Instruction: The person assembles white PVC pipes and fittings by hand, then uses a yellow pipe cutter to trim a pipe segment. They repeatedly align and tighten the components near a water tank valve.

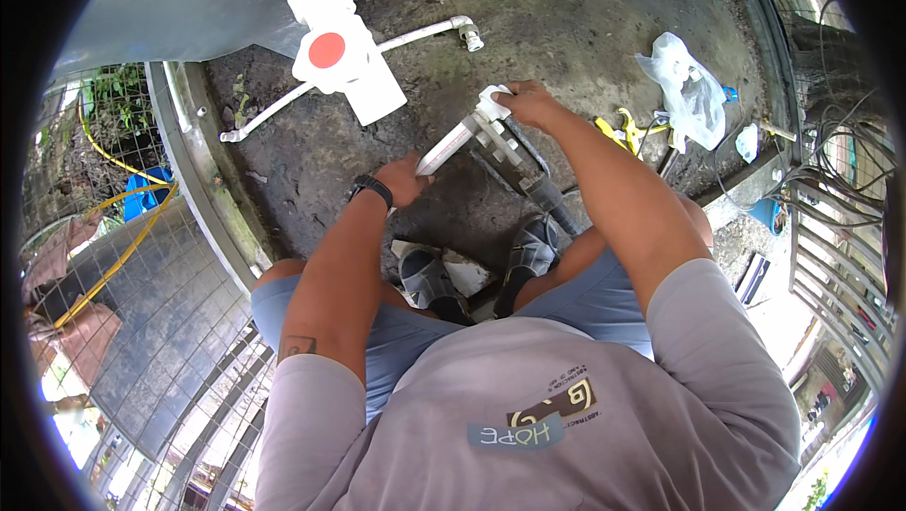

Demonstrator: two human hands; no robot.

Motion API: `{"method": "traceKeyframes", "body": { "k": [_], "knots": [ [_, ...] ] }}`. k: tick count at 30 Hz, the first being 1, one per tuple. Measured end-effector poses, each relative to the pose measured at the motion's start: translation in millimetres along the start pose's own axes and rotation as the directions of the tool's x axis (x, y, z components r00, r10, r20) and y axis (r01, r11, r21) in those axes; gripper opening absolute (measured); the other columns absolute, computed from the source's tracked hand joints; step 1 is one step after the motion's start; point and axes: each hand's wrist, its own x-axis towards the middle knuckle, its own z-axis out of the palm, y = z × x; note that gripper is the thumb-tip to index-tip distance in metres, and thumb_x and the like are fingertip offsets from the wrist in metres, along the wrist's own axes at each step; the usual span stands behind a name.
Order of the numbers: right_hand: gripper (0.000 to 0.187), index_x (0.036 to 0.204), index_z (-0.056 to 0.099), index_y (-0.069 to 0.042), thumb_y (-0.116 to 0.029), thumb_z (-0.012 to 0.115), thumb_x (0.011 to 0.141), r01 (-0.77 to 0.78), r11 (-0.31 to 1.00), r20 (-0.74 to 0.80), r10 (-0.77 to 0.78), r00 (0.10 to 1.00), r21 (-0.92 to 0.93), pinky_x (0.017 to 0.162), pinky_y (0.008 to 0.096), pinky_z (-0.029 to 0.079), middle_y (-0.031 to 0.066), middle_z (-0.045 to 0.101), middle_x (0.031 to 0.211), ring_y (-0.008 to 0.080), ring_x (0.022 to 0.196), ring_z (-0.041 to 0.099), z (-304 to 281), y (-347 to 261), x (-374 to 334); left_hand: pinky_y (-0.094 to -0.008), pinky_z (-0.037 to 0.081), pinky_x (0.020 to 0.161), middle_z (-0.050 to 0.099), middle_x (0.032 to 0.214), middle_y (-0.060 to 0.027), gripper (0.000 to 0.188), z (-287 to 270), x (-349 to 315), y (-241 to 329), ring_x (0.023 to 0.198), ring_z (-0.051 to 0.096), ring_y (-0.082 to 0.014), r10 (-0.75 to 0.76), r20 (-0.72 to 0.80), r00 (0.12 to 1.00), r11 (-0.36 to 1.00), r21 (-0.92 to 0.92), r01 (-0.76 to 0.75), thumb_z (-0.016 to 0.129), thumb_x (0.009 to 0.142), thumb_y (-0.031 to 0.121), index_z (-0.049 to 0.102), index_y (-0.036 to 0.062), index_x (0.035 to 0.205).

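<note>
Stained dark floor, mesh fence, daylight

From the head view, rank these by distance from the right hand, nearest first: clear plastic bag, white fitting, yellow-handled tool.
From the right hand:
1. White fitting: in its fingers, at the pipe's end.
2. Yellow-handled tool: on the ground to the right.
3. Clear plastic bag: farther right, beyond the tool.

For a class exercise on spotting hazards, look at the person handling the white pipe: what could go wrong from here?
The white pipe might twist or slip if the left hand or the right hand, at the white fitting, loosens.

The right hand could knock against the metal tool close by.

If dropped, the pipe could pick up dirt from the dark, grimy ground.
</note>
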Motion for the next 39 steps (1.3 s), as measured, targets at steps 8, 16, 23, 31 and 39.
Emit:
{"method": "traceKeyframes", "body": {
  "k": [8, 16, 23, 31, 39],
  "knots": [
    [0.057, 0.139, 0.059, -0.004, -0.041, 0.065, 0.095, 0.033, 0.997, 0.034, -0.031, 0.999, -0.071, 0.106, 0.0403, 0.042, 0.0190, 0.059, 0.140, 0.0317, 0.129, 0.055, -8, -8, -11, -0.0501, 0.047, 0.095, 0.066, 0.116, -0.0256, 0.041, 1, 15, -5, 0.109, 0.063, -0.0419, 0.118, 0.001, 0.993, 0.991, -0.063, -0.117, 0.058, 0.099, 0.034, 0.058, 0.0011, 0.124],
    [0.058, 0.140, 0.058, -0.007, -0.046, 0.061, 0.096, 0.039, 0.998, 0.075, -0.036, 0.997, -0.039, 0.108, 0.0431, 0.042, 0.0201, 0.056, 0.143, 0.0380, 0.131, 0.054, -6, -3, -8, -0.0508, 0.050, 0.092, 0.068, 0.110, -0.0255, 0.034, -6, 2, 9, 0.106, 0.064, -0.0433, 0.107, -0.082, 0.991, 0.991, -0.070, -0.112, 0.061, 0.095, 0.025, 0.062, 0.0004, 0.118],
    [0.059, 0.139, 0.058, -0.005, -0.047, 0.061, 0.097, 0.040, 0.998, 0.043, -0.037, 0.998, -0.055, 0.106, 0.0414, 0.043, 0.0184, 0.057, 0.139, 0.0337, 0.126, 0.054, 1, 26, 19, -0.0522, 0.051, 0.088, 0.070, 0.102, -0.0253, 0.030, 3, 8, 11, 0.101, 0.066, -0.0442, 0.129, -0.187, 0.974, 0.992, 0.041, -0.123, 0.063, 0.091, 0.023, 0.065, 0.0014, 0.111],
    [0.052, 0.132, 0.064, -0.001, -0.039, 0.065, 0.096, 0.097, 0.989, -0.011, -0.099, 0.995, -0.112, 0.096, 0.0381, 0.048, 0.0156, 0.069, 0.122, 0.0257, 0.108, 0.064, 0, 12, 7, -0.0506, 0.054, 0.087, 0.072, 0.099, -0.0236, 0.037, 9, -4, 28, 0.096, 0.069, -0.0415, 0.076, -0.238, 0.968, 0.977, 0.212, -0.025, 0.059, 0.094, 0.024, 0.060, -0.0008, 0.121],
    [0.059, 0.137, 0.061, -0.006, -0.049, 0.061, 0.096, 0.043, 0.995, 0.068, -0.038, 0.997, -0.084, 0.105, 0.0412, 0.043, 0.0190, 0.058, 0.138, 0.0337, 0.126, 0.056, -7, 8, 2, -0.0504, 0.054, 0.087, 0.072, 0.102, -0.0237, 0.041, 7, 2, 23, 0.098, 0.069, -0.0422, 0.094, -0.201, 0.975, 0.991, 0.109, -0.073, 0.063, 0.092, 0.029, 0.062, 0.0000, 0.121]
  ]
}}
